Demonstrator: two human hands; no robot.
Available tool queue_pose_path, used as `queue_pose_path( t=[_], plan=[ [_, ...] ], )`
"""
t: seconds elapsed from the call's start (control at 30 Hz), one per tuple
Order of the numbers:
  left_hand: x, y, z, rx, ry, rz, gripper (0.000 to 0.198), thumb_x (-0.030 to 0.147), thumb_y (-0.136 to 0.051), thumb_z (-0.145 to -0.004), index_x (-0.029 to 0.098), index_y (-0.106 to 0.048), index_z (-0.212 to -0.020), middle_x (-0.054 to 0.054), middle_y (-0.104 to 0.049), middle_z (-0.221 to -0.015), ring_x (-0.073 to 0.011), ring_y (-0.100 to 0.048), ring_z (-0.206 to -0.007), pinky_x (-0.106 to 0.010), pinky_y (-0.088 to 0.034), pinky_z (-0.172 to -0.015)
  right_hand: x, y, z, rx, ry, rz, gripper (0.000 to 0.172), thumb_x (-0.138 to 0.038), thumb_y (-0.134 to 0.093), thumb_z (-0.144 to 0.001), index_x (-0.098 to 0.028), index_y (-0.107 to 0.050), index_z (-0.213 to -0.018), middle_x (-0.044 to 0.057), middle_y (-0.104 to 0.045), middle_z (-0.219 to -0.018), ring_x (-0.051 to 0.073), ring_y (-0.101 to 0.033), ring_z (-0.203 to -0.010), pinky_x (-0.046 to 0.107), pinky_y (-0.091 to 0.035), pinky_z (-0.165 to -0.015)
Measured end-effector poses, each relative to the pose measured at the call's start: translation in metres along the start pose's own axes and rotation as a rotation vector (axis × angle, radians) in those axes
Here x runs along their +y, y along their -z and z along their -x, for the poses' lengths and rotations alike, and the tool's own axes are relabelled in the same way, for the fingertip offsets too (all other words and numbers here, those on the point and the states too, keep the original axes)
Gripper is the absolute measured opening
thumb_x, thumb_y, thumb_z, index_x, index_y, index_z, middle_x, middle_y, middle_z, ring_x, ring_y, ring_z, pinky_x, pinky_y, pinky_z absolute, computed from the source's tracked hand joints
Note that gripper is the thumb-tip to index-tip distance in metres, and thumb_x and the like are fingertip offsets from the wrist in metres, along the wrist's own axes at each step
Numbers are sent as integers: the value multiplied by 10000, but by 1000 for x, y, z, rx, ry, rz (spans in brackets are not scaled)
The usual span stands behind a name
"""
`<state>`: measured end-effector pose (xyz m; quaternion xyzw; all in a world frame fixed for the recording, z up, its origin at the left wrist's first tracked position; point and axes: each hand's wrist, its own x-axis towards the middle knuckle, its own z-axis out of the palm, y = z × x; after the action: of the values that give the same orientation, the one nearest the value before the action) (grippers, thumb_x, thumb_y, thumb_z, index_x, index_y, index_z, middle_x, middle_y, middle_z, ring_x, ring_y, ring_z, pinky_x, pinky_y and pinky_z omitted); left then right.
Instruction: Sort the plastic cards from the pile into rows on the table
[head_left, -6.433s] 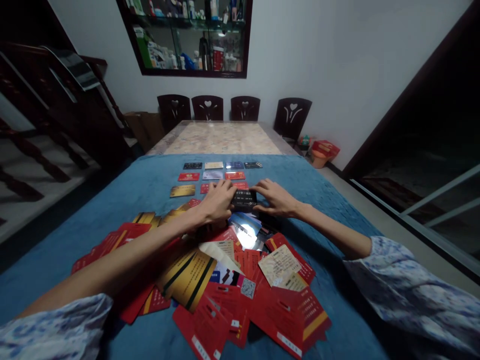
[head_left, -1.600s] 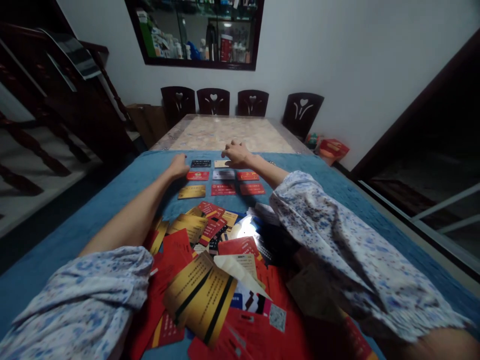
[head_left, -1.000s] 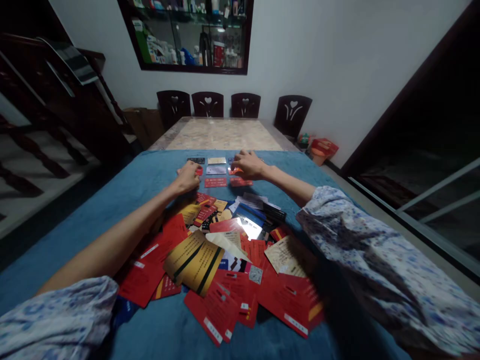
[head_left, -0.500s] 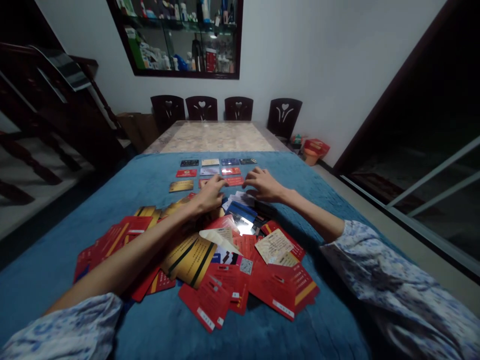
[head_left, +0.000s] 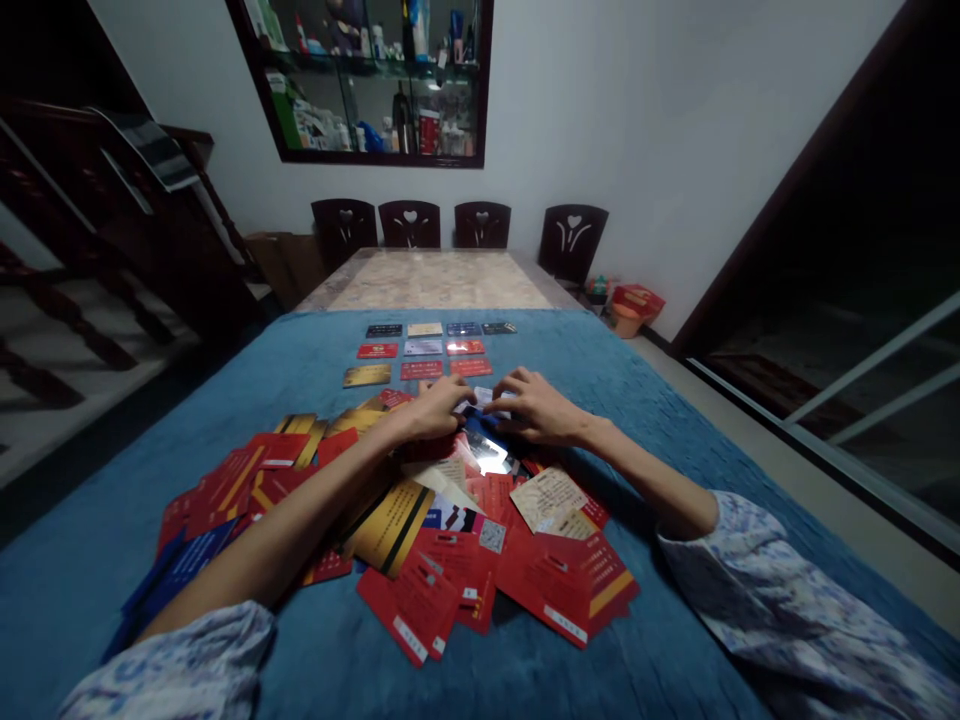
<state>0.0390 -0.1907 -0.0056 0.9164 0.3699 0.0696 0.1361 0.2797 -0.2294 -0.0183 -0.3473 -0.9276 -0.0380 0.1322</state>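
My left hand (head_left: 439, 408) reaches over the far side of a heap of cards, fingers bent and resting at a blue card (head_left: 486, 428). Opposite it, my right hand (head_left: 541, 408) has its fingers spread and curled down over the same spot, by some white cards (head_left: 486, 396). Its fingertips touch the cards; nothing is lifted. Around them lie red cards (head_left: 547, 580), gold cards (head_left: 390, 525) and a cream card (head_left: 549, 498), overlapping. Beyond my hands are short rows of cards, among them a gold card (head_left: 367, 376) and a red card (head_left: 471, 368).
A blue cloth (head_left: 300, 345) covers the near part of the long table, with bare marble-patterned top (head_left: 450, 278) behind. Dark chairs (head_left: 574, 240) stand along the far end. More blue cards (head_left: 180, 570) lie under my left forearm.
Both hands have drawn back from the front row of cards to the heap. The two red cards in that row now show fully. The view has shifted slightly.
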Motion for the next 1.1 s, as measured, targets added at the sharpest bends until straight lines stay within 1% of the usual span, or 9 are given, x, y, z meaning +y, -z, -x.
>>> queue_pose_path(
  t=[0.13,0.3,0.5,0.57,0.67,0.87,0.97,1.1],
  plan=[
    [-2,-5,-1,0,16,27,321,149,-601,-864,222,-707,-1158,-96,-623,-1263,-308,-553,-1273,-473,-424,-1058,0,-6,0,-35,-2,5,380,-395,-601,-982,-357,-682,-1351,127,-631,-1254,300,-454,-1138,452,-393,-911],
    [-2,-12,-4,23,4,37,306,173,-597,-888,216,-708,-1169,-107,-622,-1262,-307,-562,-1254,-483,-424,-1048,2,-9,2,-62,-21,34,402,-401,-596,-984,-362,-665,-1378,138,-608,-1310,309,-442,-1147,461,-389,-917],
    [-2,-17,-5,83,-54,64,290,159,-579,-905,234,-730,-1143,-99,-635,-1202,-294,-564,-1212,-481,-427,-1022,4,-11,3,-81,-55,34,415,-361,-574,-996,-388,-637,-1406,132,-602,-1342,303,-446,-1135,458,-394,-913],
    [-3,-19,-5,93,-64,69,288,146,-565,-917,236,-739,-1128,-99,-636,-1193,-295,-566,-1203,-499,-415,-1030,8,-11,4,-82,-68,33,410,-360,-560,-1004,-403,-635,-1405,132,-604,-1339,306,-446,-1144,460,-399,-912],
    [-3,-22,-5,96,-75,77,313,134,-547,-932,240,-737,-1157,-105,-634,-1217,-298,-562,-1216,-525,-397,-1049,15,-13,7,-81,-84,35,407,-358,-556,-1007,-417,-635,-1401,131,-602,-1351,311,-447,-1154,460,-406,-910],
    [-2,-19,-4,127,-137,89,302,147,-540,-942,214,-728,-1169,-114,-644,-1235,-278,-570,-1207,-498,-408,-1053,29,-16,13,-64,-100,58,429,-323,-557,-1002,-417,-621,-1416,136,-611,-1338,304,-466,-1117,444,-428,-887],
    [1,-16,-3,119,-169,92,273,197,-562,-954,205,-726,-1172,-119,-639,-1249,-275,-570,-1202,-484,-421,-1048,32,-18,13,-50,-95,57,431,-313,-557,-1002,-407,-622,-1417,139,-614,-1332,302,-476,-1109,441,-437,-884],
    [2,-19,-3,76,-167,46,268,237,-569,-965,211,-726,-1181,-125,-624,-1317,-294,-528,-1267,-512,-391,-1070,33,-22,13,-31,-93,54,419,-302,-560,-1002,-413,-638,-1398,134,-621,-1328,299,-478,-1113,434,-443,-881]
  ],
)
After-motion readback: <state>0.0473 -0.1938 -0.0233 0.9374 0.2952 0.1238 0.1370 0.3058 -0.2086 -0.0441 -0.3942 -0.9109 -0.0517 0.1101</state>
